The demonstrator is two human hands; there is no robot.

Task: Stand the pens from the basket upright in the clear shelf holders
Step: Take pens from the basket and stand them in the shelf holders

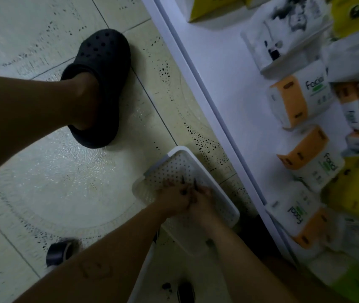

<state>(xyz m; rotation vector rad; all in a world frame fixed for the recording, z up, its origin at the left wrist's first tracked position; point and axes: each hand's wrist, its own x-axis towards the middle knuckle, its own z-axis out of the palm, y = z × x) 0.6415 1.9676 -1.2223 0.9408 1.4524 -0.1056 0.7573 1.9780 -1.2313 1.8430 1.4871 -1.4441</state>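
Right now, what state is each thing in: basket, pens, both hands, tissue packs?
White perforated plastic basket: on the floor, both hands inside.
Dark pens: gripped in the hands, ends poking out.
Left hand: grips pens.
Right hand: grips pens.
Orange-and-white tissue packs: lying on the white shelf.

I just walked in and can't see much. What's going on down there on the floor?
A person is bending over a white basket on the tiled floor. The left hand and right hand are close together inside it, gripping a few dark pens. Beside the basket, a white shelf holds tissue packs. The clear holders are not in view.
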